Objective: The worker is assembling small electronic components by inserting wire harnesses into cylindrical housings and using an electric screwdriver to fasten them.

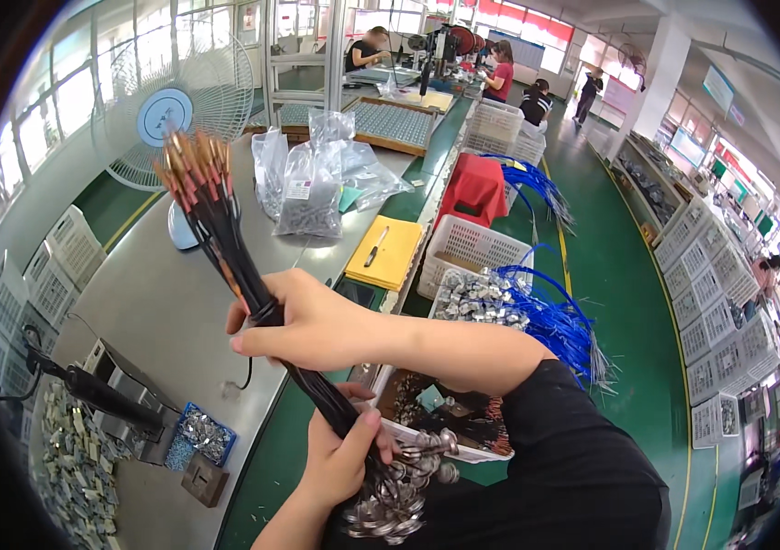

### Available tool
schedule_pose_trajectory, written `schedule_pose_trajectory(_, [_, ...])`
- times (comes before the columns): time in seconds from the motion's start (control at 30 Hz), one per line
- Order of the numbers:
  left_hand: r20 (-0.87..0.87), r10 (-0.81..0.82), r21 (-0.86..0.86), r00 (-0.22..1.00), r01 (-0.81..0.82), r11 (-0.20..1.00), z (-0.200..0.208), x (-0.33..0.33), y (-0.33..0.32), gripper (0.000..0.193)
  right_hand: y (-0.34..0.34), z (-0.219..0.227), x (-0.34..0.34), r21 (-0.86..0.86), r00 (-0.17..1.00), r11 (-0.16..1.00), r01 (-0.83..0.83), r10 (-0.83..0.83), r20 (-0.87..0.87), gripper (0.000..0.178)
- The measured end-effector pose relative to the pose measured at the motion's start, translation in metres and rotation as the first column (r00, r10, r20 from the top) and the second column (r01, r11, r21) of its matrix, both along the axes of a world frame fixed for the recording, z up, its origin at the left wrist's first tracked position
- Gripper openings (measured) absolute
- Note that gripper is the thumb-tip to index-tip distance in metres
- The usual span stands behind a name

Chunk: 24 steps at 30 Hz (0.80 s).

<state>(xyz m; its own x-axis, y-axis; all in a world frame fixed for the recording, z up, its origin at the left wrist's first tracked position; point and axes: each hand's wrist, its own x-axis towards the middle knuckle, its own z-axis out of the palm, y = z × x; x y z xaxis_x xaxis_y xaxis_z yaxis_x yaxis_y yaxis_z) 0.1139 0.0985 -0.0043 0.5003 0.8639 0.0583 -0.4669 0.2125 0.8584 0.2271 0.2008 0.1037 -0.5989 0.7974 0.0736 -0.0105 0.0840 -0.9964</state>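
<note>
A thick bundle of black cables (245, 266) slants across the middle of the view, in both my hands. Its upper end fans out into reddish and copper-coloured tips (199, 174). At the lower end hang many shiny round metal pieces (395, 500). My right hand (303, 316) is closed around the middle of the bundle, thumb along its near side. Lower down, my left hand (344, 449) grips the cables just above the metal pieces. Beneath my right forearm is a white bin (491, 454) holding more dark cables with copper-coloured tips, partly hidden.
A metal-topped table (175, 316) lies at left with a fan (165, 115), clear bags of parts (307, 197), a blue tray of small metal parts (202, 435) and a pile of metal pieces (74, 467). White crates (477, 247) and blue cables (555, 330) are at right.
</note>
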Motion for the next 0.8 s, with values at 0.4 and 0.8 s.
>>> schedule_pose_trajectory(0.4, [0.105, 0.176, -0.222, 0.979, -0.149, 0.964, 0.009, -0.029, 0.009, 0.011, 0.057, -0.039, -0.076, 0.583, 0.982, 0.810, 0.072, -0.160, 0.102, 0.034])
schedule_pose_trajectory(0.8, [-0.073, 0.279, -0.491, 0.958, -0.278, 0.826, -0.105, -0.122, 0.047, 0.026, 0.115, -0.165, -0.181, 0.733, 0.715, 0.515, -0.445, -0.288, 0.637, 0.066])
